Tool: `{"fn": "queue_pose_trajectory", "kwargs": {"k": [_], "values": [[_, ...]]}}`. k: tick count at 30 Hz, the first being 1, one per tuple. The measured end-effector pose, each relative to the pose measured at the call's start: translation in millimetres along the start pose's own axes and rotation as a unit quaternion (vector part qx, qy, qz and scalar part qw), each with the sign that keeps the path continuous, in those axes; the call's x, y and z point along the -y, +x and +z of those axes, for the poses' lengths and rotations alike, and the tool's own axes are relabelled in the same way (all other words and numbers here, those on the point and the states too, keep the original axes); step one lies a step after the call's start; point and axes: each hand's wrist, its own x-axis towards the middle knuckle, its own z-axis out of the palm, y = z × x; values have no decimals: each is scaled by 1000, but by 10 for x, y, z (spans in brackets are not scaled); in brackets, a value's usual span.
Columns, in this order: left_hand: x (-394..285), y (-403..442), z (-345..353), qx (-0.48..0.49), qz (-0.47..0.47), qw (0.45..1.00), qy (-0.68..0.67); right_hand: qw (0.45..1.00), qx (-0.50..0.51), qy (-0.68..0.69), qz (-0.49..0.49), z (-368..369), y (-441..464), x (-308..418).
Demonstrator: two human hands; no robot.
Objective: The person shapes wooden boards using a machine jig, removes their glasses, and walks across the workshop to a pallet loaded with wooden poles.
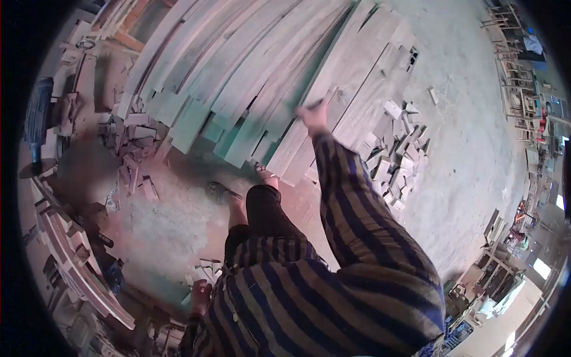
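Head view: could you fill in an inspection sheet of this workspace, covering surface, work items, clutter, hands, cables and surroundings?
Surface: grey floor, scuffed and patchy.
Work items: long planks lie side by side, near ends uneven.
Clutter: loose offcuts heaped right of the planks; wood scraps on their left.
Hands: right hand at the planks, blurred, grip unclear; left hand beside the body, away from them.
Cables: nothing seen.
Surroundings: wooden frames along the right edge.

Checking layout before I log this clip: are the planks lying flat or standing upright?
Flat: the planks lie side by side, broad faces up, and the right hand reaches over them.
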Motion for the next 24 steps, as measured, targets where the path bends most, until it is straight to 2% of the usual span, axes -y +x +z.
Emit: {"fn": "queue_pose_trajectory", "kwargs": {"k": [1, 2, 3, 4, 5, 6, 7, 9, 11, 13, 16, 17, 19, 21, 22, 24], "values": [[-171, 94, -49, -6, 11, 1000, -6, 970, 129, 144, 147, -178, -254, 311], [-351, 80, -132, -2, 7, 989, -150, 916, 188, 307, 178, -359, -507, 298], [-520, 39, -235, 5, 3, 957, -290, 836, 268, 446, 174, -552, -838, 392], [-702, 51, -337, -7, -6, 981, -195, 809, 314, 454, 203, -781, -1181, 719], [-781, 85, -368, -9, -1, 980, -197, 753, 317, 501, 286, -943, -1435, 945], [-846, 189, -330, -7, -6, 973, -229, 735, 312, 518, 307, -1063, -1600, 1126], [-981, 319, -303, -5, -11, 965, -260, 746, 336, 488, 305, -1126, -1656, 1150], [-1312, 672, -261, -19, 72, 982, -175, 816, 339, 392, 256, -1189, -1541, 1144], [-1348, 1180, -251, 8, 107, 975, -196, 811, 337, 409, 246, -1228, -1434, 1309], [-1813, 1296, -425, -14, 149, 961, -233, 804, 345, 421, 238, -1246, -1395, 1545], [-2214, 1440, -577, -31, 212, 924, -317, 815, 418, 364, 172, -1310, -1485, 1884], [-2302, 1450, -624, -38, 219, 920, -323, 798, 466, 337, 179, -1375, -1465, 1937], [-2573, 1314, -814, -46, 283, 906, -310, 820, 472, 299, 122, -1443, -1521, 2162], [-2830, 1041, -982, -89, 297, 907, -284, 823, 517, 225, 75, -1493, -1368, 2312], [-3005, 849, -1080, -148, 364, 886, -246, 825, 540, 161, 34, -1526, -1295, 2392], [-3316, 419, -1223, -246, 472, 822, -203, 827, 548, 124, -4, -1640, -1304, 2589]]}}
